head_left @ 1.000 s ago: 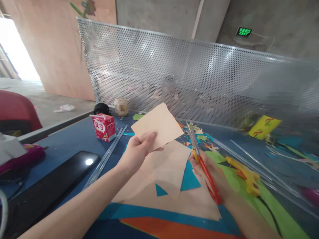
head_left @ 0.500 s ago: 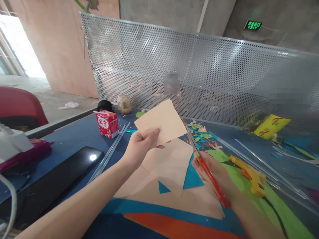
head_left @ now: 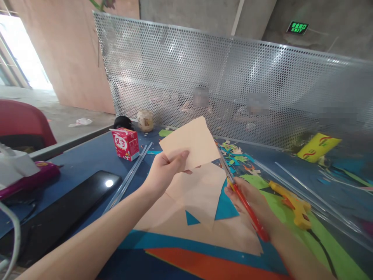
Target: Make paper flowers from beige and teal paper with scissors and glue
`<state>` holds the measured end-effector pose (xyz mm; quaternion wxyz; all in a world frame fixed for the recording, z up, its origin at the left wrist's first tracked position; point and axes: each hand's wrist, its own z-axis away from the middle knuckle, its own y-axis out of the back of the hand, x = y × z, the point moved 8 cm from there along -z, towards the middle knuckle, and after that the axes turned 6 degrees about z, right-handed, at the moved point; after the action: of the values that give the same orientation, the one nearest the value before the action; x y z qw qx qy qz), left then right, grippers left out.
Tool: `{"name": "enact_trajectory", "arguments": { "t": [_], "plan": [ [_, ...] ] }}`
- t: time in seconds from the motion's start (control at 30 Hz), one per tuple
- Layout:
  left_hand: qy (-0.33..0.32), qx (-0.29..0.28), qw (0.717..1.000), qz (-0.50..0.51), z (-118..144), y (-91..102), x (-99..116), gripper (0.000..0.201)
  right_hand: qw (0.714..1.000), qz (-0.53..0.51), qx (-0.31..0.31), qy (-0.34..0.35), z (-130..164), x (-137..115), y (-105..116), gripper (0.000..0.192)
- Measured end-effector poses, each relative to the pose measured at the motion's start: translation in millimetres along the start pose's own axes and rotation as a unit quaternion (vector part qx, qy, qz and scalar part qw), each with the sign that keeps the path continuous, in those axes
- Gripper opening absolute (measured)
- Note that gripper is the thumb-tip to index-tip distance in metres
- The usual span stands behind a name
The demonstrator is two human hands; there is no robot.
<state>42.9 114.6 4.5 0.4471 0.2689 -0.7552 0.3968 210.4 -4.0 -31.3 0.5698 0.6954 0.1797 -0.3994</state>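
Note:
My left hand (head_left: 167, 171) pinches a cream piece of paper (head_left: 192, 140) between thumb and fingers, holding it up over the table. In my right hand (head_left: 250, 198) is a pair of scissors (head_left: 247, 208) with red handles. The blades point up and away from me, at the right corner of the raised paper; whether they touch it I cannot tell. Beneath both hands lie larger cream sheets (head_left: 195, 194). Blue paper (head_left: 227, 204) shows around and under them, and an orange sheet (head_left: 210, 262) lies at the near edge.
A yellow glue gun (head_left: 294, 206) rests on green paper (head_left: 326, 237) at right, near clear sticks (head_left: 317, 198). Paper scraps (head_left: 233, 153) lie farther back. Left are a phone (head_left: 67, 210), a red drink carton (head_left: 126, 144) and a jar (head_left: 145, 120). A perforated metal screen (head_left: 175, 62) stands behind.
The raised paper and the scissors' blades have shifted very slightly to the right in view. Both hands keep the same hold.

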Motion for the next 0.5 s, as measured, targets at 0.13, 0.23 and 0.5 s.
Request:
{"name": "enact_trajectory", "arguments": {
  "t": [0.13, 0.23, 0.5],
  "plan": [
    [-0.003, 0.007, 1.000, -0.002, -0.2, 2.3, -0.4, 0.023, 1.000, -0.001, -0.004, 0.006, 0.3, -1.1, -0.2, 0.033],
    [-0.002, 0.009, 1.000, -0.003, -0.7, 3.2, -0.3, 0.022, 1.000, 0.019, 0.004, 0.007, -0.2, 1.7, 0.5, 0.034],
    [0.003, 0.011, 1.000, -0.014, -1.1, 2.0, 2.1, 0.021, 0.999, -0.026, -0.021, 0.006, -1.4, 7.5, -5.2, 0.033]
  ]
}}
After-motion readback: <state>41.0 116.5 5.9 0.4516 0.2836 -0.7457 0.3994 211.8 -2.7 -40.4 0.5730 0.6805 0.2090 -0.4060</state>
